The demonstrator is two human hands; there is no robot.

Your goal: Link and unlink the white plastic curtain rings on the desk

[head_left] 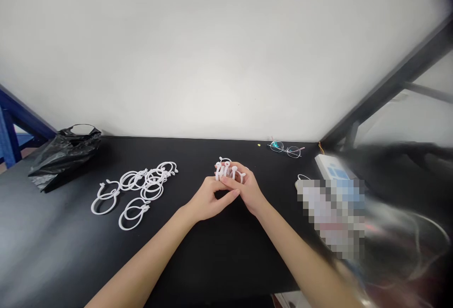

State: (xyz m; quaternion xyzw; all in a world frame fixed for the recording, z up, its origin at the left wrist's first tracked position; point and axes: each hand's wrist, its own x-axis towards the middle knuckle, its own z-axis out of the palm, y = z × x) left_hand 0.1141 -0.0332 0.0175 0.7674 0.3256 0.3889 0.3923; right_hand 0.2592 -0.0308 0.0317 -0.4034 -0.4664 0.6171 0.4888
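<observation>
Black bench (219, 270) carries loose white plastic rings (134, 192); left hand (211, 200) and right hand (248, 190) are closed around a bunch of rings (224, 169), light, stiff, best pinched at the rim.

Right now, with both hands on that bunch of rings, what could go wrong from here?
The white plastic rings bunched between the left hand and right hand could slip from the fingers and scatter across the black tabletop. The loose white rings on the left overlap, so lifting one might drag others along. The thin wire-framed glasses lie near the back of the table and could get knocked by a rolling ring.
</observation>
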